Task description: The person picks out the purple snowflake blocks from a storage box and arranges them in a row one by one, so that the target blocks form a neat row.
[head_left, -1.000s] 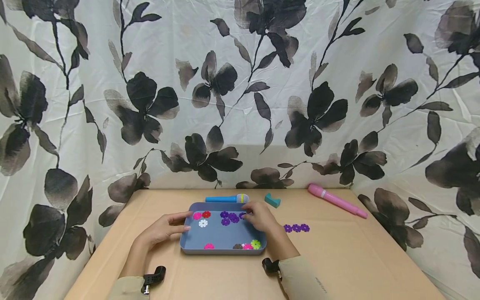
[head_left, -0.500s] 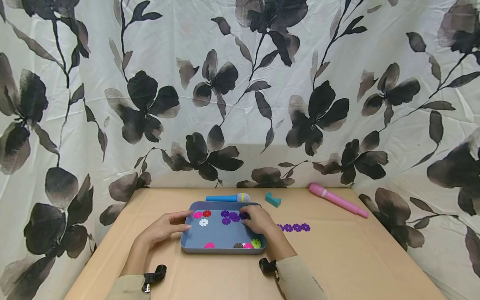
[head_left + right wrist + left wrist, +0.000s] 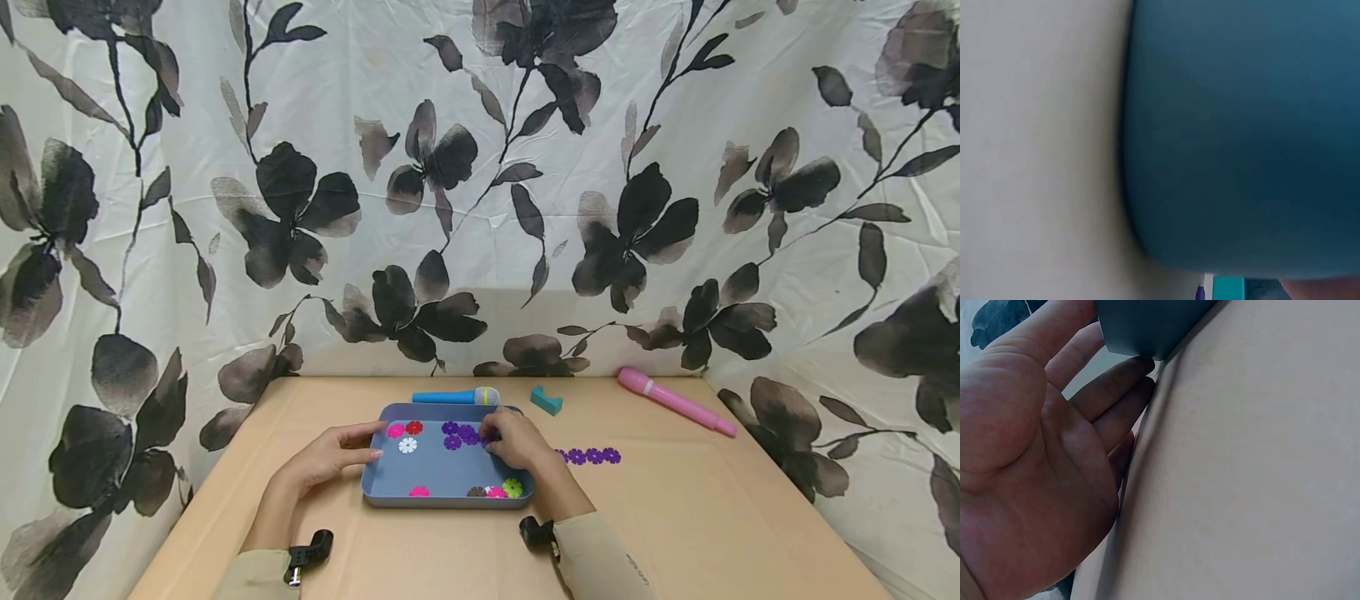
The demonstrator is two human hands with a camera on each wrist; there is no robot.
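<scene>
A blue-grey tray (image 3: 427, 471) stands on the table in the head view, holding loose flower-shaped plastic discs. My left hand (image 3: 322, 454) touches its left side; in the left wrist view the left fingers (image 3: 1116, 387) reach fairly straight to the tray wall (image 3: 1147, 328). Inside the tray's far right part, my right hand (image 3: 513, 437) has its fingertips on a purple flower-shaped disc (image 3: 486, 437), mostly hidden by the fingers. More purple discs (image 3: 452, 442) lie just left of it. The tray wall (image 3: 1241, 137) fills most of the right wrist view.
Pink, red and white discs (image 3: 407, 446) lie at the tray's left; a green disc (image 3: 512, 487) sits front right. A row of purple discs (image 3: 594, 456) lies right of the tray. Behind are a blue toy microphone (image 3: 450, 397), a teal block (image 3: 546, 401) and a pink stick (image 3: 675, 403).
My right hand has moved slightly, its fingers closing down on a purple disc at the right end of the purple group. The left hand stays at the tray's side.
</scene>
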